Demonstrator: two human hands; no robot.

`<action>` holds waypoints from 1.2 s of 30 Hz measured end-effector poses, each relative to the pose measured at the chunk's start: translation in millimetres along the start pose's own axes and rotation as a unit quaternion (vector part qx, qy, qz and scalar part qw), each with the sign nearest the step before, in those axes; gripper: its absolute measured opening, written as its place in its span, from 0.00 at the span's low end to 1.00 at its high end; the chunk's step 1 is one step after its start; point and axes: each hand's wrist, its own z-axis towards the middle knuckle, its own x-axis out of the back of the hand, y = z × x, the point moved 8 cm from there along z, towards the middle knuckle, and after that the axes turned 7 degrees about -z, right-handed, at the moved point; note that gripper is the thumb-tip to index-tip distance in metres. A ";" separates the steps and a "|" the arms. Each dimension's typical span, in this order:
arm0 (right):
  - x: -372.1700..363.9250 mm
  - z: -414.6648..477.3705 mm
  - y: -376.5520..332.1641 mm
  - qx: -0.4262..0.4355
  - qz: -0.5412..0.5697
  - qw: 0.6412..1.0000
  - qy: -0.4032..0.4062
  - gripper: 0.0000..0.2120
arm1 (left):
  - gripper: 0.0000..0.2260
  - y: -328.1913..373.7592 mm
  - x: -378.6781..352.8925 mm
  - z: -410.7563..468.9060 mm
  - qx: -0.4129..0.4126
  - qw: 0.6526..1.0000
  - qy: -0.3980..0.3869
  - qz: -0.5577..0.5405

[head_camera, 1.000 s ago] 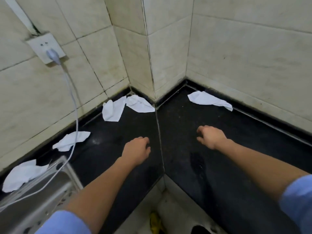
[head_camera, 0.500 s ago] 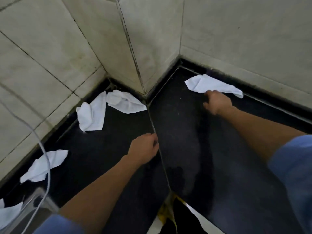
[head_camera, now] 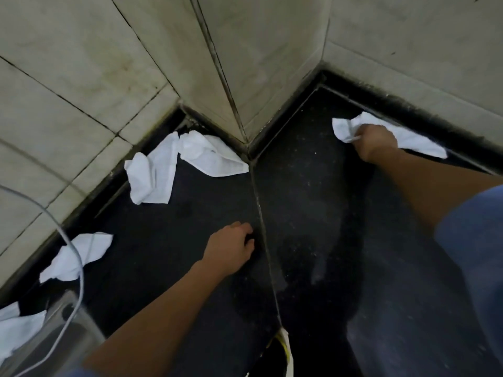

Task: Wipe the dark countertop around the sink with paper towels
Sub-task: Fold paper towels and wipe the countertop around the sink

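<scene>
– Fingers [head_camera: 360, 131] of the right hand [head_camera: 377, 142]: what are they doing?
– They're curled into a paper towel [head_camera: 416, 142], bunching it against the table [head_camera: 313, 200] close to the back wall. I'd say that grip is meant for dragging it over the speckled dark stone.
– And the left hand [head_camera: 231, 248]?
– Its fingers are loosely bent and hold nothing, just left of the seam [head_camera: 261, 202]. It's probably bracing the lean, though I cannot tell if they touch.
– Any container?
– Only a metal rim [head_camera: 62, 319] at lower left, likely the sink. Its inside is out of view.
– Other towels?
– Two crumpled sheets [head_camera: 152, 175] lie in the corner and a smaller sheet [head_camera: 79, 254] sits by the left wall, all well apart from either hand. A thin cable [head_camera: 81, 270] crosses that one.
</scene>
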 end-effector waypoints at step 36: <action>-125.4 -233.9 -107.6 0.176 -0.104 0.979 0.004 0.12 | 0.06 -45.0 -46.6 -63.0 0.146 0.985 0.012 -0.092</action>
